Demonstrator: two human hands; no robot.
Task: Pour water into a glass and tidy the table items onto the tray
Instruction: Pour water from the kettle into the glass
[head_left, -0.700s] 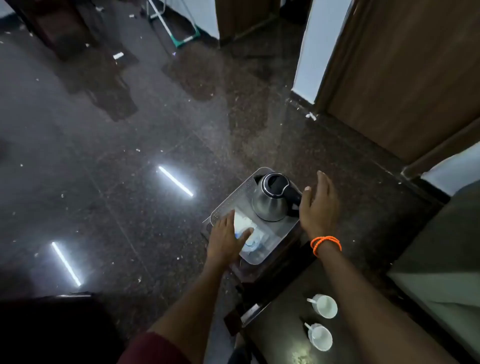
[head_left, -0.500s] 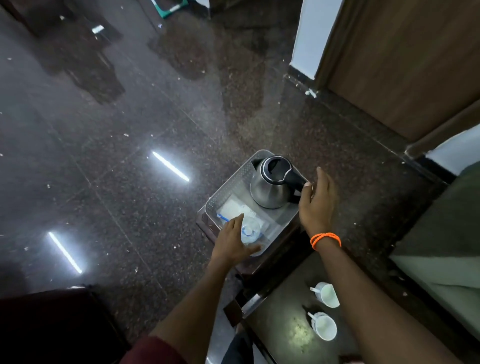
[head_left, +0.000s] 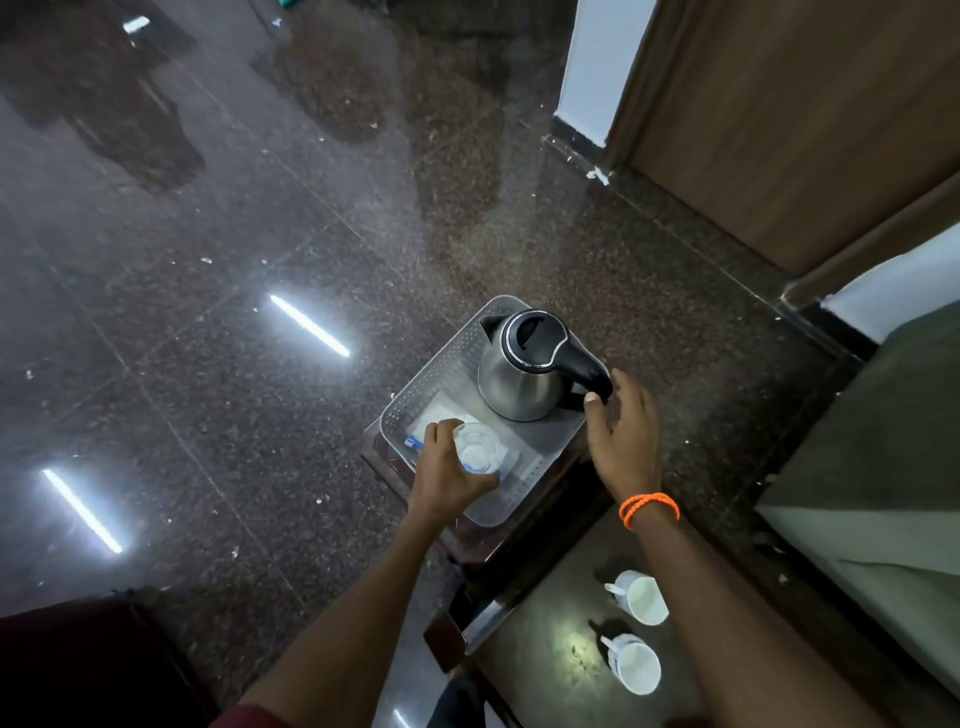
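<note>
A grey plastic tray (head_left: 441, 366) sits on a small dark wooden stand. On its far half stands a steel kettle (head_left: 511, 382) with a black lid and a black handle pointing right. My right hand (head_left: 623, 436) is beside that handle, thumb touching its lower end, fingers spread and not closed around it. On the tray's near half a clear glass (head_left: 478, 449) stands upright on a white paper with a blue mark. My left hand (head_left: 447, 475) is wrapped around the glass's near side.
Two white cups (head_left: 641, 597) (head_left: 634, 665), each with a spoon, stand on a dark glossy table (head_left: 540, 644) below my right arm. A grey-green sofa (head_left: 883, 467) is at the right. Polished dark floor lies to the left, a wooden door beyond.
My left hand has slid from the tray's paper onto the glass and closed around it. My right hand has moved closer to the kettle handle, thumb now touching it.
</note>
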